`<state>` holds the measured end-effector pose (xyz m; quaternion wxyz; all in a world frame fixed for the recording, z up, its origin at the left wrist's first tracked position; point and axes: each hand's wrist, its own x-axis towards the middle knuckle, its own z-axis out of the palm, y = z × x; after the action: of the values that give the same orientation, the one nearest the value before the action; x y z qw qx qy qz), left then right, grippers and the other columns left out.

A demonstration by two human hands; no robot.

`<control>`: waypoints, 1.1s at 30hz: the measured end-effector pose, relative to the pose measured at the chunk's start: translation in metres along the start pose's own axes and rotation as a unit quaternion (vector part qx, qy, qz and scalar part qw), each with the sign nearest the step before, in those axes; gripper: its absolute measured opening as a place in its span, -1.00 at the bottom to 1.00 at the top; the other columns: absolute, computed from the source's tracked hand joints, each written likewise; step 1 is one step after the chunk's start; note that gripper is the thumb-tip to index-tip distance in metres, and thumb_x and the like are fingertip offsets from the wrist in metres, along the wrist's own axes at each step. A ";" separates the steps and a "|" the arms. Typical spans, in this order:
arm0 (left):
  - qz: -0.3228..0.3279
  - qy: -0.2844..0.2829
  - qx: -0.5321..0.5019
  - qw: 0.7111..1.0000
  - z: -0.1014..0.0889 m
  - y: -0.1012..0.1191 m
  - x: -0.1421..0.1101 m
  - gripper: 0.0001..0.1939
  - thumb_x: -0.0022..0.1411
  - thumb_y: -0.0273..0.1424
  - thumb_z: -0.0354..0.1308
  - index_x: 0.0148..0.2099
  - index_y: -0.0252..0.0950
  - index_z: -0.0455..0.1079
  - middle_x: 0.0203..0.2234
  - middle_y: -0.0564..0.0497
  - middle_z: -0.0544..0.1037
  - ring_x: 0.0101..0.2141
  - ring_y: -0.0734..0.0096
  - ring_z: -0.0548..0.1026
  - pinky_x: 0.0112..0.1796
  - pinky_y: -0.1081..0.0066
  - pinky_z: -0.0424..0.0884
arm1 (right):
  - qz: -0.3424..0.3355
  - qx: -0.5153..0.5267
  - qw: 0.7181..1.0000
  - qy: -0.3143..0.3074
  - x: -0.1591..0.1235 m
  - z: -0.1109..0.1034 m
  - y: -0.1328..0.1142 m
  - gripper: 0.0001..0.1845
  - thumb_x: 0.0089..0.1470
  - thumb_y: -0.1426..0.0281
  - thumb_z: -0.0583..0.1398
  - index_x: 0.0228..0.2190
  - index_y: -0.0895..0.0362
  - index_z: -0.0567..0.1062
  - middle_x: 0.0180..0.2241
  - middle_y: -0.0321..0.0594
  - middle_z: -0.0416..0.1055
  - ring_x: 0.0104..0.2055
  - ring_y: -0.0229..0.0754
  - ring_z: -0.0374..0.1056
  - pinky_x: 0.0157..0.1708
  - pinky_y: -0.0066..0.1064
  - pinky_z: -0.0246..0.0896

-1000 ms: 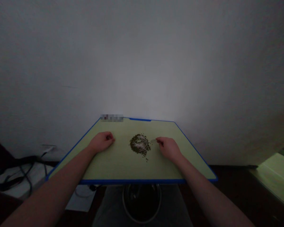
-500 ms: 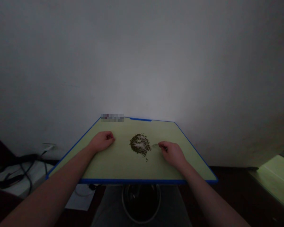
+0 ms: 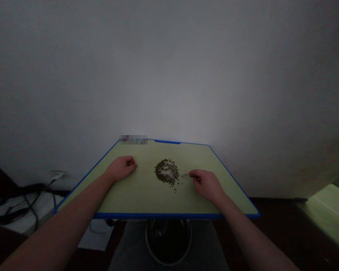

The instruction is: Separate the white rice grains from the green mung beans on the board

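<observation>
A loose heap of small dark green-brown beans mixed with white grains [image 3: 171, 174] lies mid-board on the pale yellow board [image 3: 147, 199] with a blue rim. To its right, my right hand [image 3: 205, 182] pinches a small, pale, see-through spoon-like tool [image 3: 185, 175]; its tip points at the heap and is just apart from it. My left hand [image 3: 122, 167] rests on the board left of the heap, its fingers curled together. What the left fingers hold, if anything, is hidden.
Below the board's front edge, a round pot with a shiny rim [image 3: 168, 264] sits between my legs. A plain wall stands behind the board. Black cables [image 3: 31, 203] lie over a white surface at left. A pale green surface [image 3: 332, 210] is at far right.
My right hand with the spoon-like tool has moved back toward me and slightly right, drawing off from the heap's edge. A few beans at the heap's right edge have shifted. My left hand stays put.
</observation>
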<state>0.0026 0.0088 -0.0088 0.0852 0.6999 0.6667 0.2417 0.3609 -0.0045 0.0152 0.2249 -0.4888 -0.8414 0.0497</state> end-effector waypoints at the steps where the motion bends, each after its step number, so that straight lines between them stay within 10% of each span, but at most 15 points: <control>1: 0.002 -0.001 -0.003 1.000 0.000 0.000 0.000 -0.76 0.04 -0.21 -0.01 -0.45 -0.26 0.33 -0.61 0.06 0.42 -0.53 0.40 0.38 -0.50 0.44 0.18 | 0.000 0.000 1.000 -0.002 -0.002 0.000 0.000 -0.65 -0.04 0.54 0.06 -0.24 0.09 0.53 -0.26 -0.22 0.54 -0.24 -0.17 0.43 -0.20 -0.40 0.24; 33: -0.005 -0.001 0.003 1.000 0.000 0.001 0.001 -0.75 0.03 -0.19 0.00 -0.44 -0.26 0.35 -0.59 0.05 0.44 -0.51 0.38 0.39 -0.48 0.43 0.18 | 0.004 0.031 1.000 -0.004 -0.003 0.006 -0.009 -0.65 -0.06 0.53 0.07 -0.25 0.08 0.54 -0.28 -0.25 0.54 -0.26 -0.18 0.43 -0.22 -0.40 0.26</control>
<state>0.0037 0.0092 -0.0080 0.0853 0.6974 0.6704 0.2386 0.3524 -0.0104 0.0116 0.2365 -0.4849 -0.8384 0.0780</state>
